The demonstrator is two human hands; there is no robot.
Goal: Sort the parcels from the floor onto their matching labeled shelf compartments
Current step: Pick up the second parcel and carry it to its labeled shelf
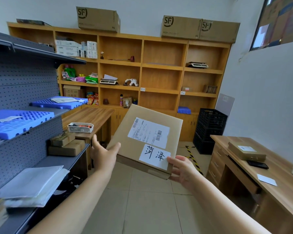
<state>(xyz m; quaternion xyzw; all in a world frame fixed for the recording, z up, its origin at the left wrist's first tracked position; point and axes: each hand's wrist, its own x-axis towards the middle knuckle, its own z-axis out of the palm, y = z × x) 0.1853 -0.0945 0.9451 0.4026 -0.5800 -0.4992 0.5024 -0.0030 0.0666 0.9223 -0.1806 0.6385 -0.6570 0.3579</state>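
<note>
Brown cardboard, a flat rectangular parcel [147,141] with two white labels, is being held up between both hands. It is being pinched at its near corner by the right grip [183,171], while the left grip [103,154] is being pressed, fingers spread, against its left edge.

1. White walls [260,92] enclose the room; a window [281,21] sits in the upper right of the frame.
2. The floor [149,200] is pale tile, with yellow-black hazard tape [192,157] right of centre.
3. A wooden cubby unit [161,68] spans the back wall, with SF cartons [98,19] on top.
4. Grey pegboard racking [22,78] fills the left.
5. A wooden desk [267,168] stands at lower right, a small table [90,115] at centre left, and stacked black crates [210,129] near the far corner.
</note>
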